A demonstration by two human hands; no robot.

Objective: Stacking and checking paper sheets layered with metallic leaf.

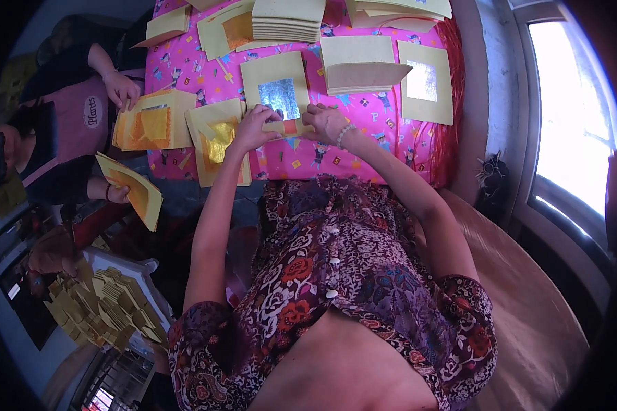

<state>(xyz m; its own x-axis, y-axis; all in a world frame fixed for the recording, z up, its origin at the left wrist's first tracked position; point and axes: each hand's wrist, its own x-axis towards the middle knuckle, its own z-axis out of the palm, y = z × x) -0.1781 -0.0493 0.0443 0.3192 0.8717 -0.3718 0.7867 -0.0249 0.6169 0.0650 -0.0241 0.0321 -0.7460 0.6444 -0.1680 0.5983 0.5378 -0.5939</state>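
A pale yellow paper sheet (253, 75) with a shiny silver foil square (279, 97) lies in front of me on the pink patterned tablecloth (343, 161). My left hand (256, 128) pinches the left part of its near edge. At the right part of that edge my right hand (328, 125), with a bracelet at the wrist, grips with bent fingers. Between the hands the edge is turned up as a narrow flap, with a small orange-red patch (290, 127) showing. My fingers partly hide the fold. Left of my left hand lies a yellow sheet with a gold foil square (219, 140).
Beyond my right hand are a folded paper stack (360, 65) and a silver-foil sheet (421, 81). A thick paper stack (288, 19) stands farther back. On the left, a person in a pink apron (72, 130) holds yellow papers (134, 188). Red tinsel (452, 89) hangs along the table's right edge.
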